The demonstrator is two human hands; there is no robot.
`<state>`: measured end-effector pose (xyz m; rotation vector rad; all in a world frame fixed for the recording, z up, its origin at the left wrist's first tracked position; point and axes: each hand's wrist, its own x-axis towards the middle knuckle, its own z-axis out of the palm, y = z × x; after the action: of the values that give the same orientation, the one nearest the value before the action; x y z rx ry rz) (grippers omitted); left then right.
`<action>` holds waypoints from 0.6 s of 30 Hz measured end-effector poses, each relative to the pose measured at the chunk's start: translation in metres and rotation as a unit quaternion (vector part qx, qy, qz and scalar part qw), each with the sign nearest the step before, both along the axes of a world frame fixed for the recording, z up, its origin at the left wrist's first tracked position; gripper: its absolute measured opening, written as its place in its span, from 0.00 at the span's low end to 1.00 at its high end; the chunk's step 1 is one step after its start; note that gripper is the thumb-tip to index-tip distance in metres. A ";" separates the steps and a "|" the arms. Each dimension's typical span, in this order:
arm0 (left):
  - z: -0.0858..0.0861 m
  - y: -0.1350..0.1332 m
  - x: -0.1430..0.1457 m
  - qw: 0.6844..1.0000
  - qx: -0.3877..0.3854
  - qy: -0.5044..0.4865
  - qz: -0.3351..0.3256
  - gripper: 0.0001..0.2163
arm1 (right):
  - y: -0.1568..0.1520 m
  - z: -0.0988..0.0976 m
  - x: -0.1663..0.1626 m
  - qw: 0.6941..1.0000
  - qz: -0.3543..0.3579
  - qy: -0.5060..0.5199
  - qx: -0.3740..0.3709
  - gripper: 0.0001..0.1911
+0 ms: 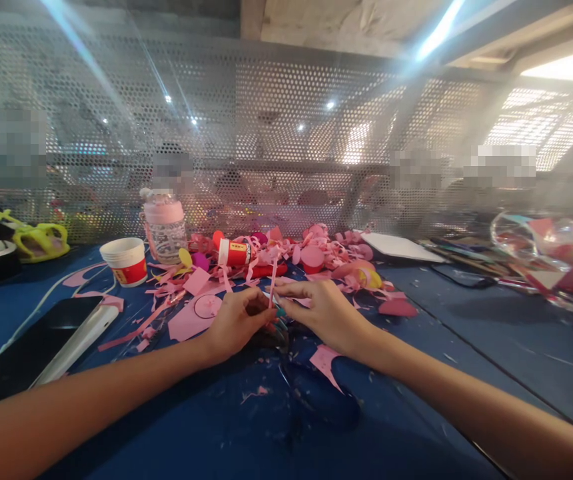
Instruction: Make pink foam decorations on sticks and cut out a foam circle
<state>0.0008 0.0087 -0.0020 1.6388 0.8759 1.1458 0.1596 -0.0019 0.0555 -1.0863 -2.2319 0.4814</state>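
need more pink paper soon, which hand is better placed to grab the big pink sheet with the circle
Left, probably. The left hand lies right beside the pink sheet, on its side of the table. The right hand would have to cross over the left and the pink strip both pinch.

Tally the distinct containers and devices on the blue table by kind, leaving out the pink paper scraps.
Paper cups: 1, white and red
Bottles with pink lid: 1
Red-and-white small tubes lying down: 1
Dark phones: 1
Yellow tools: 1
Total: 5
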 end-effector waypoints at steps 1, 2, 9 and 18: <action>0.000 0.000 0.000 1.000 0.001 0.001 -0.001 0.07 | 0.000 0.000 0.000 1.000 -0.001 0.000 0.001 0.14; 0.000 0.000 0.000 1.000 0.003 0.002 -0.002 0.07 | 0.000 -0.001 0.000 1.000 -0.001 0.001 0.002 0.14; -0.002 -0.001 0.000 1.000 0.007 0.010 0.002 0.06 | -0.004 -0.005 -0.004 0.999 -0.030 0.005 0.037 0.13; 0.000 0.000 -0.001 0.999 0.030 0.028 -0.001 0.08 | -0.007 -0.009 -0.007 0.992 -0.070 0.024 0.104 0.12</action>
<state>-0.0005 0.0083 -0.0020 1.7278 0.8832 1.1381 0.1521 -0.0092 0.0467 -1.0996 -2.0928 0.2087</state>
